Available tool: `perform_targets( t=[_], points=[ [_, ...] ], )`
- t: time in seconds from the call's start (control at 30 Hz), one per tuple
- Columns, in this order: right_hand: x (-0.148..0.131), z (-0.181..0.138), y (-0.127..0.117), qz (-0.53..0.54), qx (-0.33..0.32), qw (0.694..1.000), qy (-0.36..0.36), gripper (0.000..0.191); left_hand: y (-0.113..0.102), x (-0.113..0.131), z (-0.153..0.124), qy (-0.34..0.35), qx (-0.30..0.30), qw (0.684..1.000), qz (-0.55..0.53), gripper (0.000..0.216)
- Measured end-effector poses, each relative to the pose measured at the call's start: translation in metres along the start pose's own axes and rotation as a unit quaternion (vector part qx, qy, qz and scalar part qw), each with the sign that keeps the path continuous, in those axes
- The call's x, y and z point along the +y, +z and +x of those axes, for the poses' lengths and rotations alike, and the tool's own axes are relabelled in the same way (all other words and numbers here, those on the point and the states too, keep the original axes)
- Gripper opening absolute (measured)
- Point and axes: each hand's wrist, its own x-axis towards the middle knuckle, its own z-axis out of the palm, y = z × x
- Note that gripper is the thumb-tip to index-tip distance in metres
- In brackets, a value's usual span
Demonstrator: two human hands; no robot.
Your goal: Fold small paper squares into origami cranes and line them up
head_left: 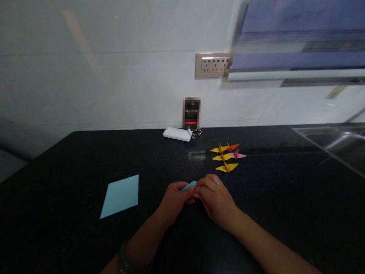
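A small folded piece of light blue paper [190, 185] is pinched between my two hands, just above the dark countertop. My left hand [177, 199] grips its left end, thumb on top. My right hand [214, 196], with a ring on one finger, closes over its right end and hides much of it. To the left lies a flat light blue sheet [122, 196]. Beyond my right hand stand several folded paper cranes: a yellow crane [227, 167] nearest, more yellow ones behind, an orange crane [232, 147] and a pink crane [237, 155].
A white oblong device [177, 134] with a beaded strap lies near the wall, beside a blurred dark box [191, 113]. At the far right is a metal sink [342, 144]. A socket panel [213, 65] and a purple hanging sheet [299, 38] are on the wall.
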Motion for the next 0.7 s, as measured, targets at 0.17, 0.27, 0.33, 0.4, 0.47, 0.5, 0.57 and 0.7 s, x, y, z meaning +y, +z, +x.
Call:
perform_targets(
  t=[0.17, 0.27, 0.33, 0.4, 0.47, 0.5, 0.57, 0.7],
  points=[
    [-0.0002, -0.0003, -0.0019, 0.034, -0.013, 0.999, 0.038, 0.011, 0.0008, 0.0025, -0.0003, -0.007, -0.009, 1.000, 0.020, 0.024],
    [-0.0005, -0.0004, -0.0037, 0.068, -0.017, 0.996, 0.060, 0.009, -0.0001, 0.0018, 0.0003, -0.009, -0.016, 1.000, 0.020, 0.026],
    [0.0001, -0.0004, -0.0040, 0.090, -0.018, 0.994, 0.067, 0.009, -0.0008, 0.0012, 0.0007, -0.014, -0.017, 1.000, 0.021, 0.026],
    [0.0016, -0.0005, -0.0036, 0.109, -0.009, 0.991, 0.078, 0.006, -0.0011, 0.0012, 0.0009, -0.022, -0.020, 0.999, 0.019, 0.025],
    [0.0037, -0.0006, -0.0029, 0.141, 0.003, 0.985, 0.102, 0.004, -0.0012, 0.0014, 0.0012, -0.033, -0.024, 0.999, 0.020, 0.025],
    [0.0047, -0.0006, -0.0024, 0.164, 0.003, 0.979, 0.119, 0.005, -0.0013, 0.0014, 0.0014, -0.037, -0.026, 0.999, 0.021, 0.026],
    [0.0064, -0.0006, -0.0014, 0.220, -0.002, 0.963, 0.155, 0.006, -0.0018, 0.0009, 0.0022, -0.040, -0.028, 0.999, 0.020, 0.027],
    [0.0073, 0.0000, 0.0027, 0.284, 0.013, 0.931, 0.227, 0.005, -0.0042, -0.0014, 0.0035, -0.029, -0.033, 0.998, -0.037, 0.033]
  ],
)
